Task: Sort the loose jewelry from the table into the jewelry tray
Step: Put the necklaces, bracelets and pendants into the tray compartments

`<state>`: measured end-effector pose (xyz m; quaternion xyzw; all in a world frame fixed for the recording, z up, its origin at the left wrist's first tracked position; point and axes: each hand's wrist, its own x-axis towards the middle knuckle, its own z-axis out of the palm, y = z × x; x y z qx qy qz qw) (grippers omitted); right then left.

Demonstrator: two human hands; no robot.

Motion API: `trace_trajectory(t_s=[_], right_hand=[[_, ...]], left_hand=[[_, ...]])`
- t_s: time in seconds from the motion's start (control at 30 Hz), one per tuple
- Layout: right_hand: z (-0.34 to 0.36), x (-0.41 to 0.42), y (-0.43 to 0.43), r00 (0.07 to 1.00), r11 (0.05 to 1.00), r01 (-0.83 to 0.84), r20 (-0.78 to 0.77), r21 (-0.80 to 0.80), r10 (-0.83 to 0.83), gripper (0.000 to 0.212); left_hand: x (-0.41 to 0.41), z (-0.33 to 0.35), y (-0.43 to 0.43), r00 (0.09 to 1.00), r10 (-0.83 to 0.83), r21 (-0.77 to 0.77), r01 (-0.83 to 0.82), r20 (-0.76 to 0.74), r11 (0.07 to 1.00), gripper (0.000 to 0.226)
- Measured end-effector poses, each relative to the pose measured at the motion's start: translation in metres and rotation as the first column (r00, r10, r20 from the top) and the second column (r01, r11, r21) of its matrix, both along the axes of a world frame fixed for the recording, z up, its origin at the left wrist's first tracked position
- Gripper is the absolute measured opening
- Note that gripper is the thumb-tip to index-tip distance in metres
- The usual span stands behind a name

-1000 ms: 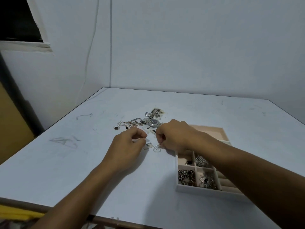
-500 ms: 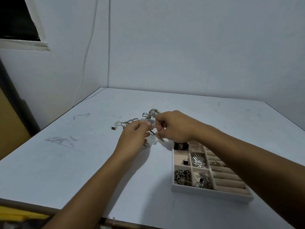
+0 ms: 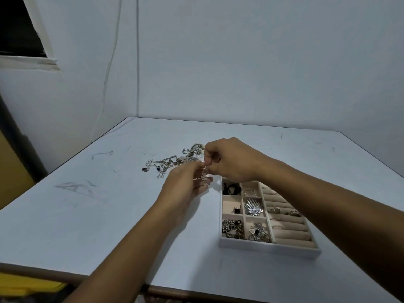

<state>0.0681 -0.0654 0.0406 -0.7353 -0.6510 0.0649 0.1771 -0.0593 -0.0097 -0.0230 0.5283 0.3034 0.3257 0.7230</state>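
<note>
Both hands are raised above the table, meeting over a small silver dangling earring (image 3: 204, 177). My right hand (image 3: 229, 161) pinches its top end, and my left hand (image 3: 184, 189) holds it from the left with its fingertips. Behind the hands lies the loose jewelry pile (image 3: 172, 162): chains, a watch and small charms. The white jewelry tray (image 3: 269, 246) sits to the right, below my right forearm. Its left compartments hold chains, a heart charm, a silver leaf brooch and black pieces; its right side has ring rolls with a few rings.
The pale table (image 3: 87, 215) is scuffed with pencil-like marks at the left. Walls close the table at the back and left. A yellow object (image 3: 26, 285) shows below the table's front edge at the lower left.
Both hands have lifted off the table with the small earring, from beside the pile to above the tray's far left corner. The tray's compartments are now uncovered.
</note>
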Motion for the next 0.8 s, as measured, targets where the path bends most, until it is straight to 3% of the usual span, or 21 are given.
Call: trace_trajectory(t_s=[0.6, 0.8], right_hand=[[0.004, 0.009, -0.038, 0.996, 0.991, 0.085, -0.028, 0.103, -0.083, 0.002], [0.008, 0.011, -0.069, 0.99, 0.987, 0.121, -0.087, 0.109, -0.112, 0.005]], left_hand=[[0.004, 0.019, -0.029, 0.981, -0.184, -0.147, 0.192, 0.064, 0.97, 0.028], [0.004, 0.028, -0.042, 0.952, -0.303, -0.173, 0.304, 0.032, 0.937, 0.041]])
